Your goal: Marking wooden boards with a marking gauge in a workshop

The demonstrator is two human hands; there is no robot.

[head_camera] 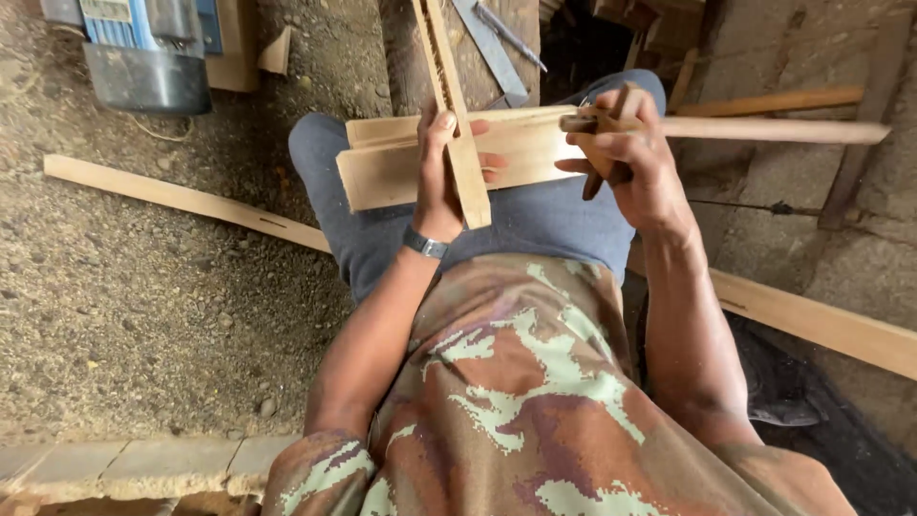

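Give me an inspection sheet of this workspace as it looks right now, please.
Surface: bare dirt ground with small stones; work rests on the person's lap.
Job's things: flat wooden boards across the thighs; narrow wooden strip lying over them; dark-handled tool.
Clutter: long wooden plank on the ground; metal blade beyond the knees; blue machine top left.
Hands: left hand grips the strip against the boards; right hand is closed on the tool.
Cables: nothing seen.
Surroundings: brick edging bottom left; more timber on the right.
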